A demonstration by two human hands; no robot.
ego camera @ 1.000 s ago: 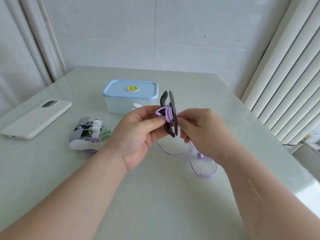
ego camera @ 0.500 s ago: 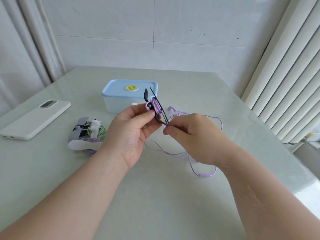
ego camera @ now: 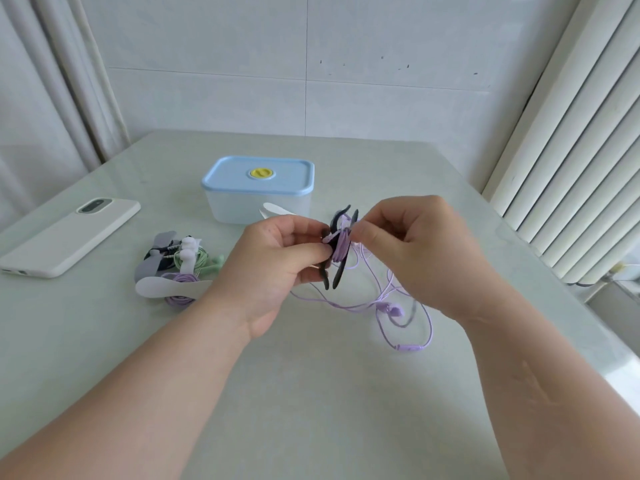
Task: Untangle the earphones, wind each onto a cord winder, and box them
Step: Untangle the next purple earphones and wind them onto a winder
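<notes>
Purple earphones (ego camera: 389, 310) are partly wound on the black winder (ego camera: 338, 273), which the left hand (ego camera: 277, 265) pinches above the bench (ego camera: 311, 393) while the right hand (ego camera: 415, 251) pinches the cord, so each loop should go on snug and flat.

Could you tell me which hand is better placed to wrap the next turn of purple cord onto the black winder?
The right hand: it pinches the cord at the winder, with the slack trailing beneath it. The left hand grips the winder.
</notes>
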